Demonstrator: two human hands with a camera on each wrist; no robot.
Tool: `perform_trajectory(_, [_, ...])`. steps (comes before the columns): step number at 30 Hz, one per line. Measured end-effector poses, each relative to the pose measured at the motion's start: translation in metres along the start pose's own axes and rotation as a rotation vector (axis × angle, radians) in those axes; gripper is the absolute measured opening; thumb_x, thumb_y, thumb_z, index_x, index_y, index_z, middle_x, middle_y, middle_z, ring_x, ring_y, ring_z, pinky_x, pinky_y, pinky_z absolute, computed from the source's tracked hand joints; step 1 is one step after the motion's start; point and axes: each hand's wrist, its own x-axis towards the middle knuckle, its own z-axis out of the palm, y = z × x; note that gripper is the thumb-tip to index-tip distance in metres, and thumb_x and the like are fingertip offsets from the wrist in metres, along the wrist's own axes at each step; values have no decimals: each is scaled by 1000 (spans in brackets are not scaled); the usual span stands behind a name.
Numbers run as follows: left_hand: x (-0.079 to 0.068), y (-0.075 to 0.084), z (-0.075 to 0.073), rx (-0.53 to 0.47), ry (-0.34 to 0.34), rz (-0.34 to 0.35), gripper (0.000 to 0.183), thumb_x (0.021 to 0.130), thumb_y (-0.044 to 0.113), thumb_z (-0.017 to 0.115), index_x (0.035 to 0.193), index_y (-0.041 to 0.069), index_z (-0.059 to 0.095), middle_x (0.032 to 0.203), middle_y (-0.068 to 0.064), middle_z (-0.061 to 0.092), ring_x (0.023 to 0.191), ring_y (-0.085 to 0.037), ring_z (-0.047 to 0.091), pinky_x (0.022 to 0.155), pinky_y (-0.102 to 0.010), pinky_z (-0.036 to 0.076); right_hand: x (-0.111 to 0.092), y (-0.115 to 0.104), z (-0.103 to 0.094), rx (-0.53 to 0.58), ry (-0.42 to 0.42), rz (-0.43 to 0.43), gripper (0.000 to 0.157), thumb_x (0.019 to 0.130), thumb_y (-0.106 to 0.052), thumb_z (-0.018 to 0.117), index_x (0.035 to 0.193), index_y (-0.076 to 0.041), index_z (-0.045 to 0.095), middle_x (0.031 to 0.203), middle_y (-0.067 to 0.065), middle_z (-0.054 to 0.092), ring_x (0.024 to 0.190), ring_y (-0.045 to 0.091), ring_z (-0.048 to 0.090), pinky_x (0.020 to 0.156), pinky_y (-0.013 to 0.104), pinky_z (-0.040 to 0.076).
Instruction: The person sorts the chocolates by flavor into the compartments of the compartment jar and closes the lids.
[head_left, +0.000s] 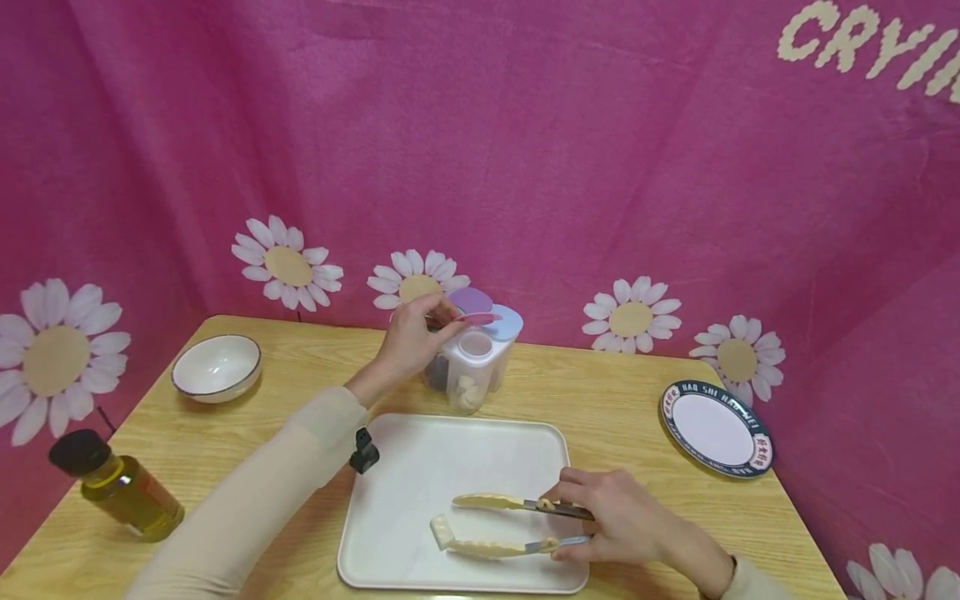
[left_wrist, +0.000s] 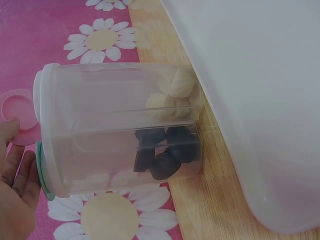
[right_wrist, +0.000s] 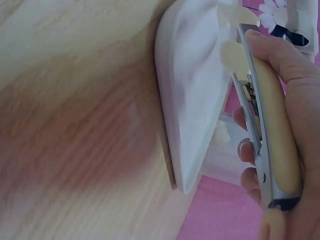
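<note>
My left hand (head_left: 415, 337) pinches the raised pink lid (left_wrist: 20, 112) of a clear divided storage container (head_left: 476, 371), whose round opening shows beneath it. Pale chunks (left_wrist: 176, 97) lie at the bottom of one compartment and dark chunks (left_wrist: 167, 152) in another. Low over the white tray (head_left: 442, 450), my right hand (head_left: 618, 517) grips a pair of tongs (right_wrist: 272, 120) with beige tips, its arms spread apart. A small white piece (head_left: 441, 531) sits on the tray against the tip of the nearer arm; whether it sticks to that tip I cannot tell.
A white bowl (head_left: 217, 368) stands at the back left, with an oil bottle (head_left: 135, 500) in front of it. On the right lies a dark-rimmed plate (head_left: 712, 429). Purple (head_left: 471, 300), blue (head_left: 504, 322) and green (left_wrist: 45, 172) lids top the other compartments. Pink cloth (head_left: 480, 150) hangs behind the table.
</note>
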Motion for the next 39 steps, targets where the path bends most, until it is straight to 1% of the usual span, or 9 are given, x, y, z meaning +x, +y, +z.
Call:
perform_trajectory(3, [0, 1, 0, 0, -3, 1, 17, 95, 17, 80, 105, 7, 72, 103, -12, 76, 95, -26, 72, 91, -41, 64, 3, -1, 4, 10, -15, -9, 44, 86, -64, 78, 116, -32, 71, 90, -20, 56, 65, -10, 39, 55, 11, 33])
perform_trajectory(9, [1, 2, -1, -5, -3, -3, 17, 95, 18, 80, 105, 7, 72, 102, -12, 76, 95, -26, 72, 91, -41, 64, 10, -2, 9, 0, 12, -32, 44, 84, -61, 82, 116, -33, 71, 90, -22, 54, 66, -10, 38, 55, 9, 31])
perform_trajectory(14, [2, 3, -1, -10, -1, 8, 17, 94, 16, 80, 104, 6, 72, 102, -12, 76, 94, -26, 72, 90, -41, 64, 15, -2, 11, -15, 11, -42, 43, 84, -61, 82, 115, -33, 71, 90, -22, 55, 65, -11, 37, 54, 9, 29])
perform_trajectory(20, [2, 2, -1, -20, 2, 20, 16, 94, 15, 81, 103, 6, 71, 101, -12, 76, 93, -26, 72, 88, -41, 64, 18, -3, 11, 0, -9, -51, 41, 86, -60, 80, 115, -32, 71, 92, -21, 58, 67, -10, 41, 55, 9, 32])
perform_trajectory(25, [2, 2, -1, -22, 1, 16, 16, 94, 15, 81, 104, 6, 71, 102, -12, 76, 95, -26, 73, 90, -41, 65, 17, -3, 14, 6, -2, -64, 39, 89, -58, 79, 116, -31, 71, 94, -20, 60, 70, -10, 44, 58, 7, 35])
perform_trajectory(29, [2, 1, 0, -24, 4, 18, 16, 94, 14, 81, 104, 6, 71, 103, -13, 77, 96, -26, 73, 91, -41, 65, 15, -1, 14, -6, 44, -81, 39, 88, -55, 81, 115, -29, 71, 92, -19, 59, 68, -10, 43, 58, 5, 33])
perform_trajectory(32, [1, 1, 0, -22, 4, 16, 16, 94, 15, 81, 104, 6, 71, 102, -13, 77, 95, -26, 73, 91, -41, 65, 14, 1, 9, -17, 89, -76, 40, 86, -51, 84, 115, -27, 71, 90, -16, 59, 66, -10, 40, 57, 6, 32])
perform_trajectory(36, [0, 1, 0, -19, 1, 9, 16, 94, 16, 81, 104, 7, 71, 102, -12, 76, 94, -26, 72, 90, -40, 65, 13, 7, -3, -32, 144, -43, 40, 85, -49, 85, 116, -26, 72, 94, -15, 64, 68, -10, 40, 57, 9, 34])
perform_trajectory(39, [-1, 1, 0, -18, 2, 8, 16, 94, 16, 81, 104, 7, 72, 102, -12, 76, 94, -25, 72, 89, -40, 65, 14, 12, -15, -63, 206, -47, 40, 86, -49, 84, 116, -25, 73, 95, -14, 65, 70, -9, 42, 57, 10, 35])
